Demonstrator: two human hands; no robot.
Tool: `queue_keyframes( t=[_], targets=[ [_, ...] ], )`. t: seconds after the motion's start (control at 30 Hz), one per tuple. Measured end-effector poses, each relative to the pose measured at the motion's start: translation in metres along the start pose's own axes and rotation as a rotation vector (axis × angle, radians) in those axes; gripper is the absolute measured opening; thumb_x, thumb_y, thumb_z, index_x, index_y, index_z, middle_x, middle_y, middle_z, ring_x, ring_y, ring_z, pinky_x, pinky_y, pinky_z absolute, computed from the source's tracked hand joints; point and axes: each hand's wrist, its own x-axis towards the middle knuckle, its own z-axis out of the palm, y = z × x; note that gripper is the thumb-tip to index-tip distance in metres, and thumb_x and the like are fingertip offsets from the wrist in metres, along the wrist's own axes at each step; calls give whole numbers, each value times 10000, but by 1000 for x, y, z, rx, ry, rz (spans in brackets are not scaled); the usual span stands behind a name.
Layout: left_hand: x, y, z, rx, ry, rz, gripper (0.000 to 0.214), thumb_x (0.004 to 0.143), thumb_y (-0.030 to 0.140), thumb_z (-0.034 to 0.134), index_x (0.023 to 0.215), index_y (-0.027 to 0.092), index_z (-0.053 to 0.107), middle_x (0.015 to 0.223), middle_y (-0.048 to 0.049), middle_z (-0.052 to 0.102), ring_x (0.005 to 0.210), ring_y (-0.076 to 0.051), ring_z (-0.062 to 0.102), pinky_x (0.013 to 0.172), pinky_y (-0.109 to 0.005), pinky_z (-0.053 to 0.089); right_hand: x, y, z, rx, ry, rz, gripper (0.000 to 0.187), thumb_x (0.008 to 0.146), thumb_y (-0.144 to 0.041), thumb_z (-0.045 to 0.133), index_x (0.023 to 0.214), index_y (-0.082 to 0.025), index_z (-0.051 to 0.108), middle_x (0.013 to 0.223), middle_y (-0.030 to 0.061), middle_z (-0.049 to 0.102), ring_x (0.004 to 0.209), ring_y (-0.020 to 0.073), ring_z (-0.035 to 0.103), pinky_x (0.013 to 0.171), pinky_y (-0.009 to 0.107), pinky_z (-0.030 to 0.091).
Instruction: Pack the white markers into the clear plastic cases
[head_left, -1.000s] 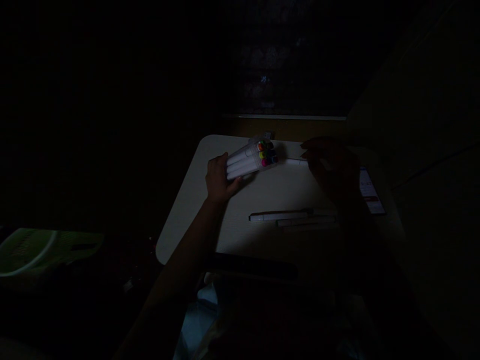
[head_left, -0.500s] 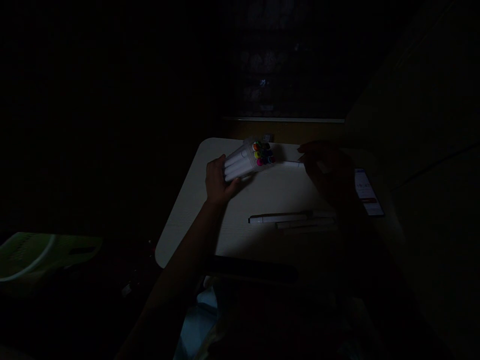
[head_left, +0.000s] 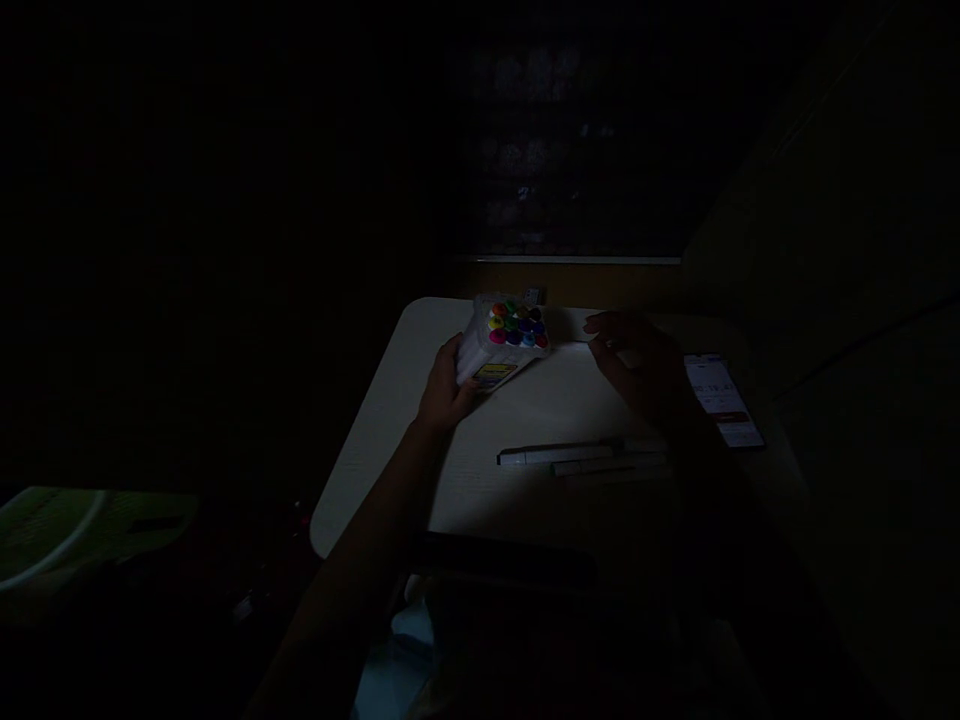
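Head view: the left hand (head_left: 442,392) wraps its fingers around a clear plastic case of white markers with multicoloured ends (head_left: 491,352), tilted above the pale, round-cornered table (head_left: 540,405). The right hand (head_left: 637,365) curls thumb and fingers beside a slim white stick-like thing (head_left: 574,345); whether they pinch it, I cannot tell. A lit rectangular phone (head_left: 726,405) lies near the right wrist.

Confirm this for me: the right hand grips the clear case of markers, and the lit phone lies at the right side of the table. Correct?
Not quite: the left hand grips the clear case of markers, as the head view shows. The lit phone does lie at the right side of the table.
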Motion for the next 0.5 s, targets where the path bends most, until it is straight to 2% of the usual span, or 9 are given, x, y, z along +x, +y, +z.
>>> queue_keyframes(
  t=[0.13, 0.23, 0.37, 0.5],
  targets=[
    [2, 0, 2, -62, -35, -90, 829, 804, 632, 504, 1414, 140, 235, 1368, -196, 447, 1238, -322, 496, 1012, -460, 441, -1, 6, 2, -7, -58, 89, 212, 817, -218, 554, 1017, -210, 623, 1019, 48, 698, 821, 155, 657, 648, 287, 544],
    [6, 4, 2, -105, -52, -105, 822, 811, 619, 504, 1412, 130, 228, 1388, -198, 425, 1263, -318, 474, 1035, -460, 425, 1, 16, -3, -20, -28, 128, 223, 814, -256, 554, 1019, -203, 626, 1022, 59, 699, 811, 163, 659, 677, 312, 553],
    [11, 9, 0, -117, -119, -116, 780, 825, 635, 464, 1370, 106, 286, 1342, -211, 470, 1217, -312, 513, 1018, -468, 436, 4, 46, -22, -165, 32, 175, 285, 804, -304, 558, 1054, -190, 633, 1048, 90, 697, 910, 222, 658, 853, 429, 539],
    [9, 8, 0, -119, -235, -228, 731, 805, 670, 456, 1265, 104, 392, 1199, -201, 585, 1088, -304, 605, 911, -471, 493, 5, 77, -40, -354, 31, 239, 327, 779, -298, 581, 1079, -182, 642, 1155, 128, 659, 1097, 304, 602, 985, 521, 461]
  ],
)
